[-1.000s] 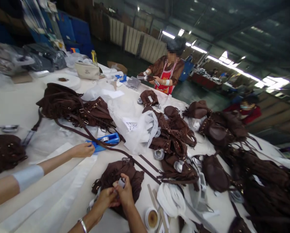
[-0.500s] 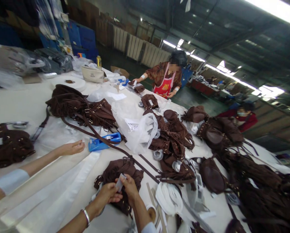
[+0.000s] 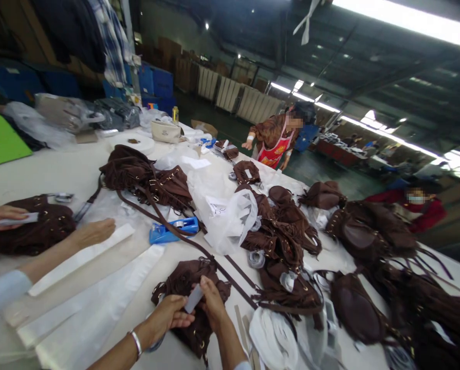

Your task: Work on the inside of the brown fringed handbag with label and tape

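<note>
Workshop table (image 3: 60, 169), white, covered in brown bags. Nearest: left hand (image 3: 168, 316) and right hand (image 3: 213, 303) pinch a pale strip (image 3: 194, 298) between fingertips over a fringed bag (image 3: 187, 280), holding it on the bag. Beyond, blue tape dispenser (image 3: 173, 229) within reach. Co-worker's hand (image 3: 93, 231) flattens a white sheet (image 3: 79, 259).

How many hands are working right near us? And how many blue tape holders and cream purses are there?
Own hands, left hand and right hand: 2
White strip between them: 1
Co-worker's hands: 2
Blue tape dispenser: 1
Cream pouch: 1
Total: 7
</note>
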The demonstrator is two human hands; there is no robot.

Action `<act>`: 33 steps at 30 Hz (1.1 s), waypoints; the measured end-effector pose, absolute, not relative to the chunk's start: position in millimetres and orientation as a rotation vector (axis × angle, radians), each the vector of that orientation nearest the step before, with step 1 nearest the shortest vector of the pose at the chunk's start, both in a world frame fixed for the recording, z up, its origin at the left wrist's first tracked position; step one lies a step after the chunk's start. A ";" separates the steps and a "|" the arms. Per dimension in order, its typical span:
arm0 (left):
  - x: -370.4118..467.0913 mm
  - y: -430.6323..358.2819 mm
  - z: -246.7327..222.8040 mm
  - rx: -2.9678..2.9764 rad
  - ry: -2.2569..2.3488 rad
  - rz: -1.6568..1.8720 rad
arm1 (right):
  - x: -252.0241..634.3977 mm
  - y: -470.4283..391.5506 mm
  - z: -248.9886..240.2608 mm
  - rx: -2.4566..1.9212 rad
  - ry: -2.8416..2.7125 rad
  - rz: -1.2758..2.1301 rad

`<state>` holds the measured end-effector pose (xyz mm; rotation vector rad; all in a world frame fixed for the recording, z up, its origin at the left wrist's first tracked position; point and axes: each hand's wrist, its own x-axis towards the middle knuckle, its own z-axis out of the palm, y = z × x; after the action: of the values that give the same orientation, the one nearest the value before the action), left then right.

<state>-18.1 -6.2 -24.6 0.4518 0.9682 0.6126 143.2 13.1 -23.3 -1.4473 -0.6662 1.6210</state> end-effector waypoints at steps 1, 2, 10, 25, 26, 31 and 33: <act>-16.3 -6.9 -26.5 0.450 0.981 0.620 | 143.5 13.0 -25.7 -1.449 -0.694 1.589; -14.5 -7.9 -27.6 0.449 0.998 0.624 | 143.2 13.2 -28.1 -1.453 -0.728 1.561; -33.3 -17.1 7.7 0.495 1.229 0.821 | 153.5 14.1 -28.4 -1.449 -0.806 1.620; -72.8 -47.8 -35.3 0.412 1.420 0.512 | 168.4 0.7 -20.4 -1.824 -1.685 0.640; -67.4 -50.9 -33.0 0.388 1.389 0.509 | 173.0 -2.5 -20.4 -1.879 -1.673 0.573; -18.0 -52.7 -22.8 0.121 1.137 0.679 | 185.5 -11.9 -34.5 -2.123 -1.592 0.515; 1.0 -43.9 -23.3 0.041 1.056 0.784 | 184.3 -15.1 -40.6 -2.154 -1.549 0.570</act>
<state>1.0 -43.9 -23.3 0.0410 1.0562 0.7838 184.3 -15.1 -40.6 -2.1539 -1.5487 0.5701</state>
